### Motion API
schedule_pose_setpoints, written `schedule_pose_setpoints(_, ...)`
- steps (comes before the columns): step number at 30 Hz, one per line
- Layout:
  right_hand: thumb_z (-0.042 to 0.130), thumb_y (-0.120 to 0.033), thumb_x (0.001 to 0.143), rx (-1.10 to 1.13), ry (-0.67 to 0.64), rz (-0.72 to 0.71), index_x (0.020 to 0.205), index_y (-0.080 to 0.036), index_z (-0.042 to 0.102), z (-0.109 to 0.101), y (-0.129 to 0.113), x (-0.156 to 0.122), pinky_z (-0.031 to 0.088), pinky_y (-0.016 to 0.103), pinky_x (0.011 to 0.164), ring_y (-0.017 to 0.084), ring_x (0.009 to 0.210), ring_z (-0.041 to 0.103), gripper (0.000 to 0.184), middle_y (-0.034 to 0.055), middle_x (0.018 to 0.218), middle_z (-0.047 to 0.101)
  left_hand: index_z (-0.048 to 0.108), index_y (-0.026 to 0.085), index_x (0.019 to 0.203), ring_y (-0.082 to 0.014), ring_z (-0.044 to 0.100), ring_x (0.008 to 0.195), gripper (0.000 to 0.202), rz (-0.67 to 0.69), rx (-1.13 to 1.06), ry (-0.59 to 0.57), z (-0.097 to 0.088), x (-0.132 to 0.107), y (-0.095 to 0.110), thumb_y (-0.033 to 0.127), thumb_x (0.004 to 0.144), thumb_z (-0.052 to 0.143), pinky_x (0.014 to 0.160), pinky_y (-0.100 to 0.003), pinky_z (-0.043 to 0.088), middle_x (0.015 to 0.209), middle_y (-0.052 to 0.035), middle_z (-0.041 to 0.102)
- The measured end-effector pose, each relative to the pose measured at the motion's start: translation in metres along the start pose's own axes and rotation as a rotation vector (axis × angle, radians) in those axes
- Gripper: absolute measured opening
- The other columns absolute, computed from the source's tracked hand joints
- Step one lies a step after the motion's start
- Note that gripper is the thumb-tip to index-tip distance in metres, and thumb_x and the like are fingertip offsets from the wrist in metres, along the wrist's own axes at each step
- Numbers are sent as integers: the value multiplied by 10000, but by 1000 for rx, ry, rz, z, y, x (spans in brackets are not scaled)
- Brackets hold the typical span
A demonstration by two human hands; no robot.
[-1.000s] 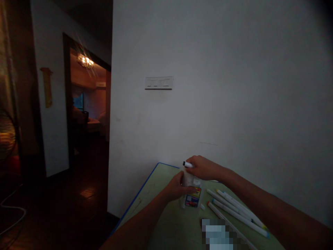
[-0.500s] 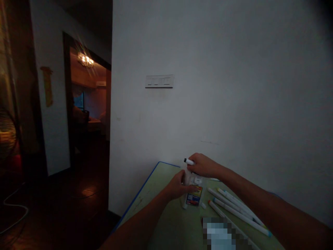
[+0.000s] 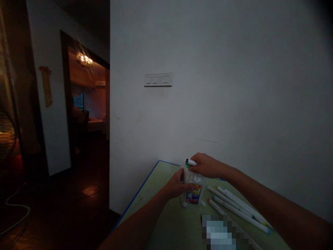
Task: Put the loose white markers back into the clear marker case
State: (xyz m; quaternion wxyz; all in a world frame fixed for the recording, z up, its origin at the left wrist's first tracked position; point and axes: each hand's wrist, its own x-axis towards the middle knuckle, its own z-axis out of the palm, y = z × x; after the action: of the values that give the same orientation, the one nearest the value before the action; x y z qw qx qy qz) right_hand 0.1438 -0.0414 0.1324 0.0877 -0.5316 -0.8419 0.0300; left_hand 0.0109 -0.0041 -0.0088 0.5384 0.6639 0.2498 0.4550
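My left hand (image 3: 174,185) is wrapped round a clear plastic case (image 3: 194,196) that has a yellow, blue and red label. The case stands on the table, and its upper part is partly hidden by my fingers. Just above its top, my right hand (image 3: 205,164) is closed on a white marker (image 3: 191,162) whose dark end points left. A small green part (image 3: 187,166) shows below that end; I cannot tell whether it belongs to a second marker. Several white markers (image 3: 235,207) with coloured ends lie loose to the right of the case.
The green table (image 3: 166,225) has a blue edge and stands against a white wall (image 3: 221,86) with a switch panel (image 3: 158,80). A pixelated device (image 3: 220,232) lies near the front. A small white piece (image 3: 203,204) is beside the case. Dark floor lies left.
The green part below the marker's dark end has come into sight by my right hand, which has shifted slightly right. My left hand keeps its hold on the case.
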Motion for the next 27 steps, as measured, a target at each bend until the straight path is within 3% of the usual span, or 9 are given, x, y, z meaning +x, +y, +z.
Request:
schedule_pose_setpoints(12, 528, -244, 782, -29, 47, -32, 695, -148, 626, -4, -10, -1, 296, 227, 540, 115, 583, 486, 163, 33, 656, 606, 532, 120, 974, -185, 569, 814, 640, -13, -31, 6, 4, -2, 8, 363, 470, 844, 739, -306, 443, 912, -52, 616)
schedule_pose_setpoints(17, 425, -339, 868, 19, 325, -75, 701, -159, 551, -29, -15, -7, 292, 245, 542, 121, 560, 425, 276, 11, 606, 524, 538, 123, 969, -221, 594, 875, 660, -17, -61, -7, 5, -4, 12, 384, 450, 852, 796, -345, 451, 971, -79, 634)
schedule_pose_setpoints(22, 383, -433, 887, 84, 622, -112, 766, -172, 533, -57, -22, -14, 331, 256, 586, 136, 619, 457, 325, 24, 666, 535, 546, 127, 961, -235, 609, 879, 676, -32, -67, -5, 3, -5, 10, 403, 430, 859, 801, -365, 457, 974, -93, 642)
schedule_pose_setpoints(24, 399, -456, 878, 123, 662, -98, 773, -175, 530, -61, -21, -14, 351, 260, 592, 145, 639, 479, 327, 32, 685, 549, 552, 132, 951, -234, 609, 880, 668, -33, -60, 2, 3, -5, 9, 409, 427, 859, 798, -359, 456, 966, -88, 645)
schedule_pose_setpoints(27, 426, -450, 859, 279, 594, -101, 763, -173, 516, -57, -17, -10, 372, 251, 542, 139, 585, 502, 307, 23, 630, 539, 556, 129, 946, -229, 607, 875, 659, -25, -48, 9, 2, -5, 9, 411, 431, 856, 796, -351, 453, 956, -80, 646)
